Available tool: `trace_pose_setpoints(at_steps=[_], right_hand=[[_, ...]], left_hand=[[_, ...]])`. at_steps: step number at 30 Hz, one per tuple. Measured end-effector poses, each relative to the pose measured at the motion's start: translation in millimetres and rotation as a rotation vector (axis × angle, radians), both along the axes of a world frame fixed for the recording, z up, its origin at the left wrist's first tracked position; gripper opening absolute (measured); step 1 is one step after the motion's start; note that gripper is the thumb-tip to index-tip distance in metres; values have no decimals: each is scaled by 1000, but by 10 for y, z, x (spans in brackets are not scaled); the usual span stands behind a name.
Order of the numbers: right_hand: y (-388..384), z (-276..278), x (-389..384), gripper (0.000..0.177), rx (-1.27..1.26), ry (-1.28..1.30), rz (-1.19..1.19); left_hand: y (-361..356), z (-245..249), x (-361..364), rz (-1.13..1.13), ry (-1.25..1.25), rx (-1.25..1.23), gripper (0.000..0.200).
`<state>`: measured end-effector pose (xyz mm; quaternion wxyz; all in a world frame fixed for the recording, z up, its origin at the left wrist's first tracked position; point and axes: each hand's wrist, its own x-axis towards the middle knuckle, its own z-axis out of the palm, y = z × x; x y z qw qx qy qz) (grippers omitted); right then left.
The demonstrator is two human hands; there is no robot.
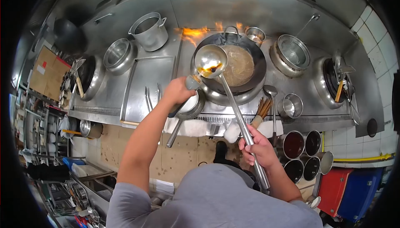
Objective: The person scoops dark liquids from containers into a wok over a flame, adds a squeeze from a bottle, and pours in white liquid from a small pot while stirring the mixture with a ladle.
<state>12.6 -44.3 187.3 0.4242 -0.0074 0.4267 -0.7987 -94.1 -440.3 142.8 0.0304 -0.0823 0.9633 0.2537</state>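
My left hand [179, 91] is wrapped around a tilted bottle [193, 82], whose greyish top reaches the edge of a large metal ladle [211, 57]. Dark brown liquid lies in the ladle's bowl. My right hand [259, 146] grips the ladle's long handle near its lower part. The bowl is held over the left side of a dark wok [259, 57], which contains cloudy, light brown liquid [239, 67]. Below the bottle sits a small long-handled pan [196, 112] with something white inside, partly hidden by my left hand and forearm.
Flames [193, 33] rise behind the wok. A tall pot [152, 36] stands at the back left. A bamboo brush [262, 110], a spatula [271, 91] and a metal bowl [291, 105] are along the right front. Several dark-filled containers [293, 144] stand beside my right arm.
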Motion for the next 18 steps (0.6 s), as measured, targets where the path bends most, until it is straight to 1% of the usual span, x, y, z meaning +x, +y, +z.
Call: trace_pose_setpoints(at_steps=[1,2,4,9,10,14,18], right_hand=[[56,-35,-110,93,6,9,-4],[112,-72,-209,93,6,7,-8],[200,-126,-383,92,-12,-15,-18],[353,-203,-706,91,8,-53,-41],[377,-229,-755,91,9,-60,-34],[447,-297,-930,90,-28,-87,-19],[479,-336,-1024,90,-48,-118,-24]], left_hand=[[80,-54,-194,25,-36,-77,67],[130,-100,-369,20,-38,-77,67],[244,-111,-648,-18,-170,-111,67],[461,-183,-1096,-19,-274,-231,65],[479,-207,-1156,-20,-310,-269,64],[523,-306,-1325,-9,-314,-292,66],[572,-255,-1422,-4,-357,-299,65]])
